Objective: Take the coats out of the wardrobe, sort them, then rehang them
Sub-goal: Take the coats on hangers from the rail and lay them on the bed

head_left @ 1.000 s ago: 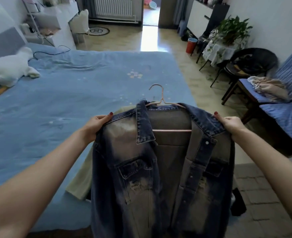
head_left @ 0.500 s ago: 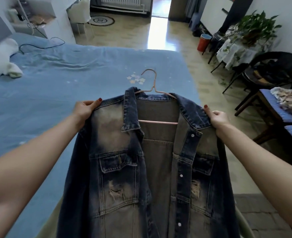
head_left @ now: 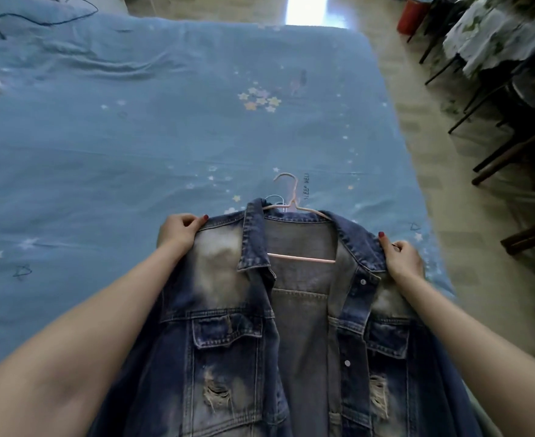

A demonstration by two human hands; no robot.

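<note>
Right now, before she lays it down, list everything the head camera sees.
denim jacket: 1, faded blue, ripped at the pockets, held up by its shoulders over the bed's near edge
clothes hanger: 1, pink, inside the jacket, hook poking out past the collar
bed sheet: 1, light blue with star prints, covering the bed
cable: 1, dark, lying on the sheet at far left
bucket: 1, red, on the floor at upper right
chairs: several, dark frames, along the right edge
left hand: grips the jacket's left shoulder
right hand: grips the jacket's right shoulder
</note>
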